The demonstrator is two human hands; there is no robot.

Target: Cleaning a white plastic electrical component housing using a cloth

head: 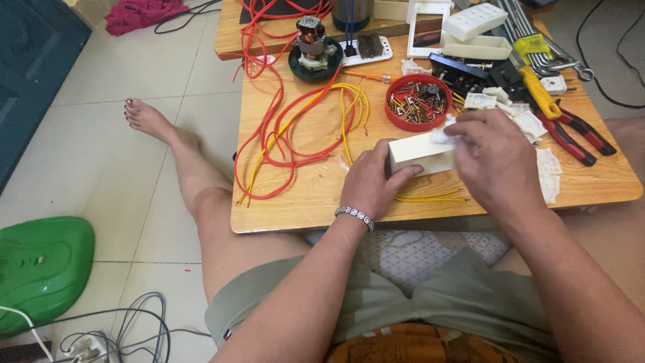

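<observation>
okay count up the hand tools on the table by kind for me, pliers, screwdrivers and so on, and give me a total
Pliers: 1
Screwdriver: 1
Yellow-handled tool: 1
Total: 3, though the metal tools at the far right corner are too cluttered to count.

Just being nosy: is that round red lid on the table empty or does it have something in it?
Not empty. The red lid holds a heap of small metal screws and bits covering its bottom, rim up on the wooden table.
</observation>
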